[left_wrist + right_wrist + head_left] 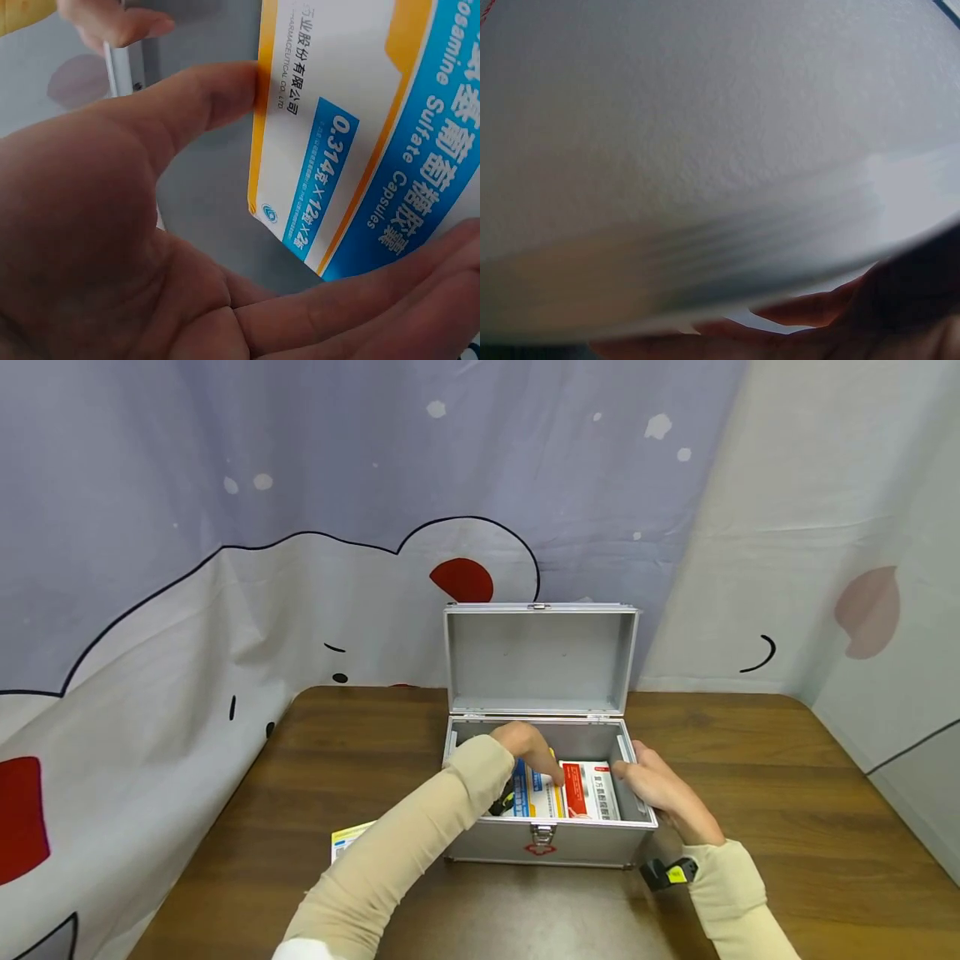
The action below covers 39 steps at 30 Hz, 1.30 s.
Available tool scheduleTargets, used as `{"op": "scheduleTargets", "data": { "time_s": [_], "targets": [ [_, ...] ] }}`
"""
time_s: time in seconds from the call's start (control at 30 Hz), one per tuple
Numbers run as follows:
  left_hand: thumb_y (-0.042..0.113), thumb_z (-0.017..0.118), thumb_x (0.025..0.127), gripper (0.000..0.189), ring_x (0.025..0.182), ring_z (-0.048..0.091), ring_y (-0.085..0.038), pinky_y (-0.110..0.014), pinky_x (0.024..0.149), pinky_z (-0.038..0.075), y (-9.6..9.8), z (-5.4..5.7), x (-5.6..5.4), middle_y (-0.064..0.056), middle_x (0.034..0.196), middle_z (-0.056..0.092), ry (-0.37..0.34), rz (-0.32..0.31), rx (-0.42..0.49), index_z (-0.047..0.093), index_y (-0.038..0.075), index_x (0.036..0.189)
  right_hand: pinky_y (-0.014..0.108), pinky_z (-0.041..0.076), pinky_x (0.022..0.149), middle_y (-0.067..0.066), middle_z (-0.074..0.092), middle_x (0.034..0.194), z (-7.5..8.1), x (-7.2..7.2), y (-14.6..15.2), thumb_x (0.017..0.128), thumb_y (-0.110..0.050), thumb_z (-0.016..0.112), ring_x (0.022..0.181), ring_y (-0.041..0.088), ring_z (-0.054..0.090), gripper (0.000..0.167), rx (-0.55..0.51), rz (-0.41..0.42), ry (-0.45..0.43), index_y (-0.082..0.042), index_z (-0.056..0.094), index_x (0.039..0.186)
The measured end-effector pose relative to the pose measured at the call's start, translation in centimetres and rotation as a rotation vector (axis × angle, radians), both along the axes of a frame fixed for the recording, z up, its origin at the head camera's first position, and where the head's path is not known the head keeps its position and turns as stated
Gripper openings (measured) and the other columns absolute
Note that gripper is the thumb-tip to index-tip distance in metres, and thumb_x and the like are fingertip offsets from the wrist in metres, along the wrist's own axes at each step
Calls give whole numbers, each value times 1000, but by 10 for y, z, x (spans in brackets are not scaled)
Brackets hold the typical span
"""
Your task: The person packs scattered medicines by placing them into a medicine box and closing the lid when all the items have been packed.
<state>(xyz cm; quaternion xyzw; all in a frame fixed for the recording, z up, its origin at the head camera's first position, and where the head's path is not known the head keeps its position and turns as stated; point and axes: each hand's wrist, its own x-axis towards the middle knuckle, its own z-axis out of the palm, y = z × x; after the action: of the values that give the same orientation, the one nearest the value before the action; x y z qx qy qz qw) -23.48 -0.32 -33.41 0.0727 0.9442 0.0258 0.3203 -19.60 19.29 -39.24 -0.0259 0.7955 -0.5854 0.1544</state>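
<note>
A silver metal first-aid case [495, 843] stands on the table with its lid [536, 660] raised. My left hand [528, 747] reaches down inside it and holds a blue, white and orange capsule box [367, 142] between thumb and fingers. That box stands among others in the case. Just right of it sits a white and red medicine box [596, 789]. My right hand [667, 789] grips the case's right wall, thumb over the rim and fingers outside. In the right wrist view, the case's side hides part of that hand.
A white and yellow printed item [347, 837] lies on the wooden table [375, 735] left of the case, partly behind my left sleeve. Something black and yellow [504, 800] is in the case's left part. A patterned curtain [337, 460] hangs behind the table.
</note>
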Motion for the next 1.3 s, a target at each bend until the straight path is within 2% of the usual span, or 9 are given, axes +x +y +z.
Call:
{"op": "scheduleTargets", "data": {
  "time_s": [0.07,0.17,0.3,0.5,0.87,0.97,1.03,1.17,1.3],
  "targets": [
    [60,59,75,68,100,50,-13,-25,83,44,1,-2,0,1,125,52,-4,-44,-18,53,16,127,43,52,68,25,56,95,-1,0,0,86,-4,39,77,28,61,48,9,0,2,11,24,129],
    [60,60,75,68,101,51,-13,-26,85,44,2,-4,3,-1,125,52,33,-56,-33,56,15,125,44,52,67,25,56,95,0,0,0,86,-4,39,76,28,61,48,21,-2,4,11,24,129],
    [63,61,72,74,100,52,-13,-26,85,44,3,-6,4,-2,123,53,65,-25,-39,56,12,124,45,53,67,28,55,95,1,0,0,85,-3,39,75,30,62,48,10,-5,9,13,23,128],
    [67,57,74,77,106,51,-13,-27,88,43,5,-10,8,-1,130,50,56,-26,-81,51,14,130,45,52,68,28,55,96,1,0,0,84,-2,38,77,30,62,49,-2,0,8,14,23,128],
    [67,62,70,71,92,54,-12,-29,83,44,14,-10,14,3,119,56,131,38,-153,59,18,122,46,52,69,30,54,97,0,-1,-1,83,-2,39,78,31,62,50,-6,0,10,13,23,128],
    [67,62,70,71,93,54,-12,-30,85,44,13,-11,13,2,118,57,129,21,-158,59,18,121,46,52,69,31,54,97,0,0,-1,83,-2,39,77,32,62,51,-11,0,8,14,22,128],
    [66,62,71,69,94,53,-12,-30,85,44,10,-10,12,1,118,57,124,-25,-156,61,17,120,47,53,68,31,54,98,0,0,-1,83,-2,39,77,33,62,52,-17,2,3,14,21,129],
    [58,66,73,64,81,63,-12,-28,73,50,0,-2,7,-6,105,64,40,-7,-41,61,13,118,46,52,69,32,53,99,0,0,0,84,-3,39,78,33,62,52,-11,-3,2,14,21,129],
    [52,71,72,66,57,65,-19,-27,54,52,-10,14,6,-16,82,63,-34,134,118,59,5,117,45,52,69,30,53,99,-1,0,1,83,-3,39,78,31,61,51,8,-11,12,14,23,129]
  ]
}}
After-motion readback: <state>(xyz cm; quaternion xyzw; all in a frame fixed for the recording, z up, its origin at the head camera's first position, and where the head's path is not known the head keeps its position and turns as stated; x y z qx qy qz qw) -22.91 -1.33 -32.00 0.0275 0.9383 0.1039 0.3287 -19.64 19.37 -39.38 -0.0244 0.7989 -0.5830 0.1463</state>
